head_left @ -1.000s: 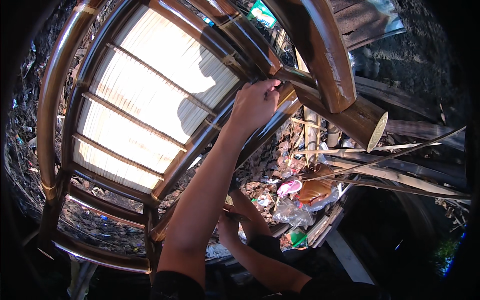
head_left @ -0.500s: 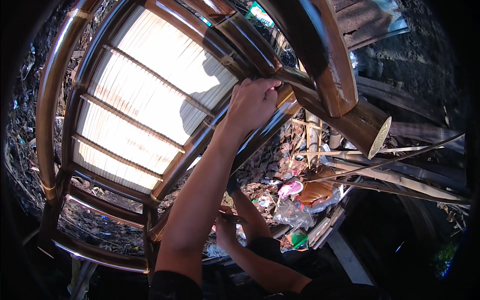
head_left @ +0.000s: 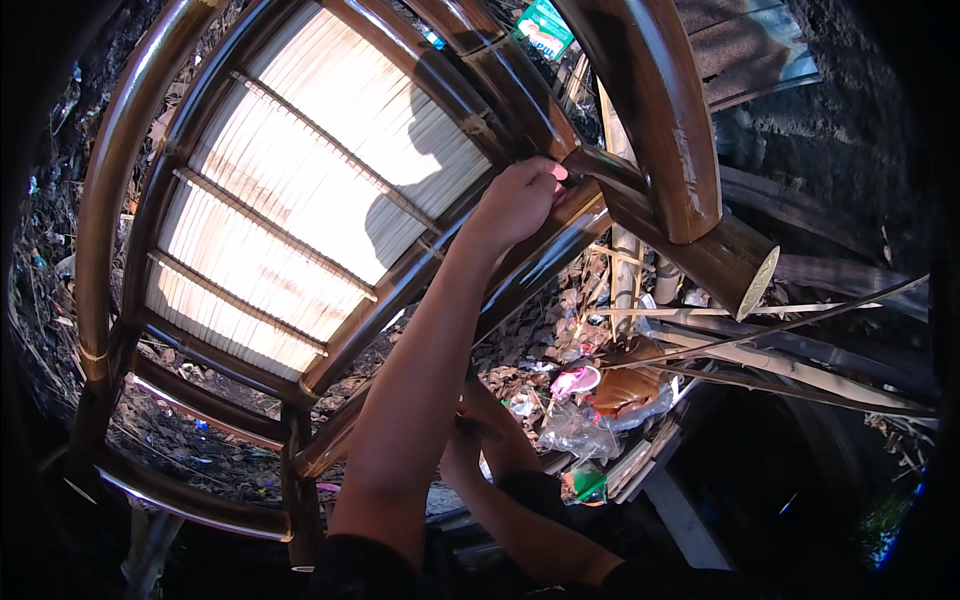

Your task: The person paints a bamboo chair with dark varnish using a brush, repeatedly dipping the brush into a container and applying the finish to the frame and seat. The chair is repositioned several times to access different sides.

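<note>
A chair-like frame of glossy brown bamboo poles surrounds a pale slatted bamboo panel [head_left: 285, 215]. My left hand [head_left: 515, 205] is closed at a joint beside the panel, knuckles up. Its fingertips press against the brown bamboo rail [head_left: 545, 245]; anything tucked inside them is hidden. Lower down, partly behind my left forearm, my right hand [head_left: 462, 458] is closed round a dark, narrow tool [head_left: 480, 432], blurred and in shadow. A thick bamboo pole [head_left: 660, 120] meets the joint from above, and another with a pale cut end [head_left: 762, 280] sticks out to the right.
Dry leaves and litter cover the ground, including a pink and white scrap [head_left: 575, 382], a clear plastic bag [head_left: 580, 432] and a green piece [head_left: 588, 486]. Long split bamboo strips [head_left: 770, 365] lie across the right side. A corrugated sheet [head_left: 750, 50] lies at the far right.
My left hand has curled more tightly and rolled at the joint. My right hand has moved slightly, its tool now blurred. The view has shifted a little.
</note>
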Demonstrator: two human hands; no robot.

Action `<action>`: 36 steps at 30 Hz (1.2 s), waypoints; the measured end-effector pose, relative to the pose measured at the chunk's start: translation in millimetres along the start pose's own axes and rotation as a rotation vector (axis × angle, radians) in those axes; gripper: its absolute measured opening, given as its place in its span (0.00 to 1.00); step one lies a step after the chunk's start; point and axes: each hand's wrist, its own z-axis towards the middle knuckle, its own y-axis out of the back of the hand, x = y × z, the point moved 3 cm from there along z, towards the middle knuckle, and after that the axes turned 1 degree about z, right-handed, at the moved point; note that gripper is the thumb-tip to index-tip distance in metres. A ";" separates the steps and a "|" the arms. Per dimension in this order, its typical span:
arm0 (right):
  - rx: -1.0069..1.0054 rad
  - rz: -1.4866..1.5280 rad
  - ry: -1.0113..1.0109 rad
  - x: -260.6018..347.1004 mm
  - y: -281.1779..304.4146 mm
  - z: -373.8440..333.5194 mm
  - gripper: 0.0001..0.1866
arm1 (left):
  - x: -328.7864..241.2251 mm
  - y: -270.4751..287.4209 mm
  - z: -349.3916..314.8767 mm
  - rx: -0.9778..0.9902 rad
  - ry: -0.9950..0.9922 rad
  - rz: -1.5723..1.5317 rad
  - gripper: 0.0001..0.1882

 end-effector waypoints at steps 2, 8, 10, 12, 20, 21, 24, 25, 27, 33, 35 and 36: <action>0.016 0.087 0.020 -9.4 8.0 5.8 0.19 | -2.2 11.2 -10.6 -0.090 -0.019 0.019 0.15; -0.322 0.029 0.473 124.3 44.3 -37.2 0.17 | -26.5 54.1 -177.9 -0.369 -0.140 -0.183 0.09; -0.304 -0.270 0.798 180.4 75.5 -45.3 0.17 | -22.7 68.1 -263.1 -0.225 -0.095 -0.283 0.10; -0.255 -0.670 1.152 256.8 66.0 -69.8 0.18 | -2.3 70.5 -338.8 -0.134 0.027 -0.308 0.09; 0.100 -2.161 1.030 441.2 -150.0 -15.6 0.12 | 144.9 46.3 -603.0 -0.133 0.579 0.424 0.16; 0.131 -2.296 0.896 444.9 -164.7 11.3 0.12 | 156.5 46.3 -621.1 -0.179 0.584 0.481 0.16; 0.192 -2.564 0.607 446.0 -173.9 74.9 0.16 | 228.1 21.7 -683.4 -0.421 0.600 0.421 0.15; 0.220 -2.635 0.538 440.7 -171.8 90.2 0.17 | 223.4 20.1 -675.8 -0.463 0.558 0.482 0.15; 0.283 -2.650 0.578 434.8 -166.9 103.4 0.18 | 206.5 21.1 -657.1 -0.470 0.560 0.534 0.14; 0.198 -2.684 0.289 441.4 -161.8 92.3 0.16 | 203.5 20.2 -649.9 -0.432 0.648 0.594 0.13; 0.086 -2.677 0.335 443.1 -176.8 90.4 0.15 | 199.9 27.4 -650.1 -0.437 0.668 0.535 0.14; 0.029 -2.669 0.357 445.2 -180.7 89.7 0.15 | 196.9 31.0 -648.8 -0.433 0.672 0.538 0.13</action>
